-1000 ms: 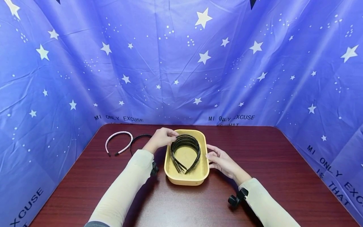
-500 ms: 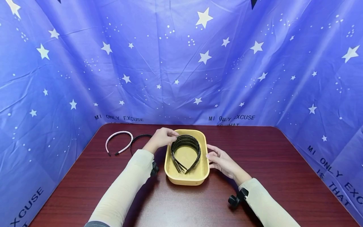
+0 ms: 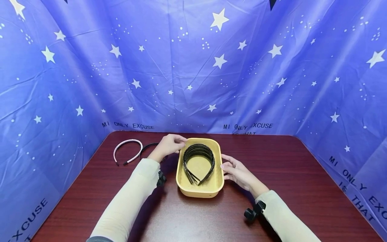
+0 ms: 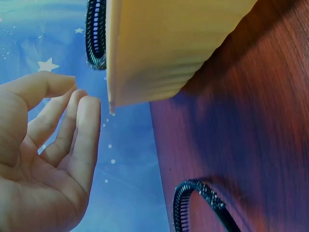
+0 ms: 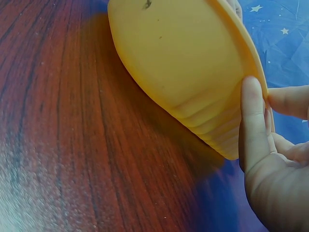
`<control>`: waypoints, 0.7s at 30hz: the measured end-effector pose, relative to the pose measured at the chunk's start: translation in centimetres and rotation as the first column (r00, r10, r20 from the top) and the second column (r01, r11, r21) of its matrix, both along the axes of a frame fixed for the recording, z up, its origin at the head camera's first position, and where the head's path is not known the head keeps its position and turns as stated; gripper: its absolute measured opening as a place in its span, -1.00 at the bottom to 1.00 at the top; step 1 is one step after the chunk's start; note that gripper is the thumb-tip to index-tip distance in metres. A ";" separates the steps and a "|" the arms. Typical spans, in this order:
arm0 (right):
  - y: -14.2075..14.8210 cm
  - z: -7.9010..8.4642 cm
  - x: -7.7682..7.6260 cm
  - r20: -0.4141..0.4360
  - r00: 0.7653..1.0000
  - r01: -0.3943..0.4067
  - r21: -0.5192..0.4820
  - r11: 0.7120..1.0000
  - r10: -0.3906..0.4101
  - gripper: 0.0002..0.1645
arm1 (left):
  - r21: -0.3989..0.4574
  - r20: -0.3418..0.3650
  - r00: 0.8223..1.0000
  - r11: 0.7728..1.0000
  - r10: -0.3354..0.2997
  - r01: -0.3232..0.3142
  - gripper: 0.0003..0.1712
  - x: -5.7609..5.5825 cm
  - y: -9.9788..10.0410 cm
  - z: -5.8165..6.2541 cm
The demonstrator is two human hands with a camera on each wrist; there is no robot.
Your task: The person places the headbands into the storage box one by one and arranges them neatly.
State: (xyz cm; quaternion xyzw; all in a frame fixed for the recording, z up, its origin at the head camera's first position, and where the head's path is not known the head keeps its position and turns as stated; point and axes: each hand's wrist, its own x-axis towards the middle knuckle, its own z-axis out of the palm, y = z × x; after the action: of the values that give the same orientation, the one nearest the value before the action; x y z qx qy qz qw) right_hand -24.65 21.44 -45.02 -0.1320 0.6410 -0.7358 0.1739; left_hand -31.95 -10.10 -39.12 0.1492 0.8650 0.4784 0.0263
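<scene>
A yellow plastic basin (image 3: pixel 198 194) stands on the table, holding a stack of several black toothed headbands (image 3: pixel 198 148). My right hand (image 3: pixel 239 173) pinches the basin's right rim; the right wrist view has fingers (image 5: pixel 252 108) against its outer wall and the thumb at the edge. Beside the far left corner is my left hand (image 3: pixel 169 146), which holds nothing. A gap separates its loosely bent fingers from the basin (image 4: pixel 159 53) in the left wrist view. Behind that hand, another black headband (image 3: pixel 148 146) lies partly hidden; the left wrist view has this glittery headband (image 4: pixel 205 189) lower right.
A pink-white headband (image 3: pixel 127 140) lies at the table's far left, close to the single black one. The dark red table (image 3: pixel 290 174) ends at a blue star-printed cloth (image 3: pixel 193 67) at the back and sides.
My left hand has let go of the headband stack in the basin and drawn back a little to the left. The right hand stays at the basin's rim.
</scene>
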 end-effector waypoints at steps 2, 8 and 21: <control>0.0 0.0 0.0 0.002 1.000 0.000 -0.002 1.000 0.000 -0.16 | 0.008 -0.004 1.000 1.000 0.006 -0.006 -0.68 0.0 -0.4 0.1; 0.1 0.0 0.0 -0.005 1.000 -0.009 -0.003 1.000 0.009 -0.14 | -0.031 -0.033 0.999 0.999 0.037 -0.038 -0.66 0.0 -1.9 0.6; -0.1 0.3 0.1 0.003 1.000 -0.006 0.014 1.000 0.006 -0.17 | -0.059 -0.070 0.995 0.995 0.073 -0.077 -0.67 -0.1 -5.9 0.1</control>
State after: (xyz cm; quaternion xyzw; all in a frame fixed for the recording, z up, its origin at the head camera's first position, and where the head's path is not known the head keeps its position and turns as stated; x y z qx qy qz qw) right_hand -24.51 21.31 -44.73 -0.1318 0.6455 -0.7309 0.1779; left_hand -32.09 -16.02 -38.99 0.1319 0.8847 0.4468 -0.0167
